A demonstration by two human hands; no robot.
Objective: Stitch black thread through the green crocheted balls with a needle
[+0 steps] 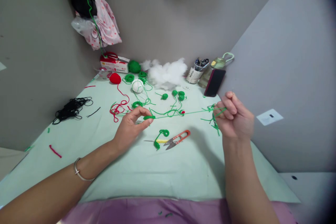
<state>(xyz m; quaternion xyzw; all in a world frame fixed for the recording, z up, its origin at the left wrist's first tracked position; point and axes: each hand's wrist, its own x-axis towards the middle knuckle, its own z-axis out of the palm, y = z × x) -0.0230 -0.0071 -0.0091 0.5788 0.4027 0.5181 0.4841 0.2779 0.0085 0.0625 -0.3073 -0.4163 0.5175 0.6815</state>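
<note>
A small green crocheted piece (149, 117) is pinched between the thumb and forefinger of the left hand (130, 126), just above the middle of the pale green tabletop (147, 171). From it a thin green yarn strand (189, 112) runs taut to the right hand (233, 119), whose curled fingers are closed around the strand near the tabletop's right edge, with loose green ends dangling below the fist. Just under the strand, near the centre, lie orange-handled metal thread snips (178, 139), beside a yellow-handled crochet hook (157, 141) and a second green crocheted curl (161, 134). Toward the far edge sit a tangle of red yarn (118, 108), a round white ball (138, 86), a heap of fluffy white stuffing (166, 73) and a dark phone with a red rim (214, 82), propped upright. A bundle of black cord (70, 108) lies by the left edge.
</note>
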